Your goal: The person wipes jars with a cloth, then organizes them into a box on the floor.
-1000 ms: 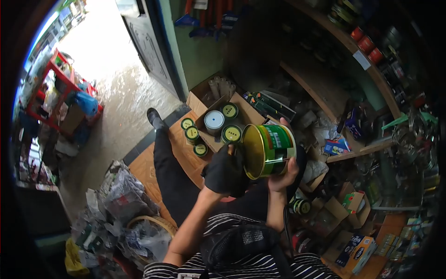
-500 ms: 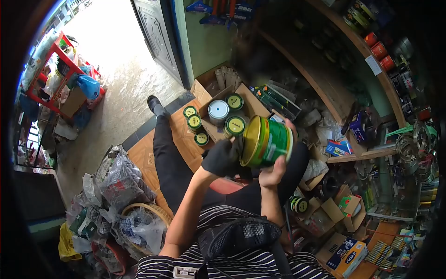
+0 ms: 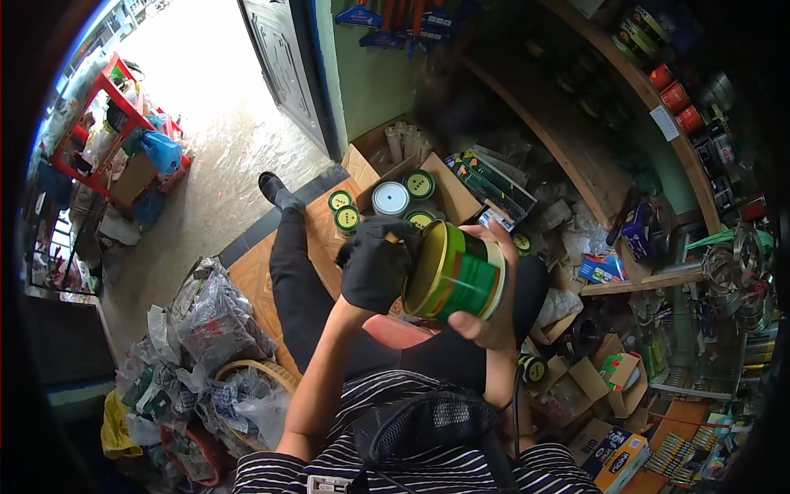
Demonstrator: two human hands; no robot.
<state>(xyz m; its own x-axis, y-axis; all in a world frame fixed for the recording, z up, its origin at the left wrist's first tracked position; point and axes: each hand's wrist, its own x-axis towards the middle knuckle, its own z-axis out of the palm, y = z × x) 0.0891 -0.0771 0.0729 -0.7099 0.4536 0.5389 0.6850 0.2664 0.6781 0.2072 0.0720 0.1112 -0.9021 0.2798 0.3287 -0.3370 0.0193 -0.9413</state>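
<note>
My right hand (image 3: 485, 321) is bare and wraps round a green and yellow tin can (image 3: 465, 280). The can is tilted on its side above my lap, its yellow end turned toward my left hand. In a black glove, my left hand (image 3: 374, 267) is closed in a fist right by that end. A small tan bit shows at its fingers; what it grips is mostly hidden. Beyond the can, an open cardboard box (image 3: 454, 188) holds several tins, among them a white-topped tin (image 3: 390, 198) and a green-and-yellow-lidded tin (image 3: 420, 184).
More small tins (image 3: 346, 218) stand on the wood-patterned floor left of the box. Plastic-wrapped goods (image 3: 210, 317) and a wicker basket (image 3: 284, 375) lie to my left. Wooden shelving (image 3: 543, 132) and opened cartons (image 3: 588, 383) are on my right. A door (image 3: 284, 70) stands open ahead.
The can has come slightly down and left, nearer my body. My gloved left hand has shifted up and left along its end, and my right hand's grip on the can has changed.
</note>
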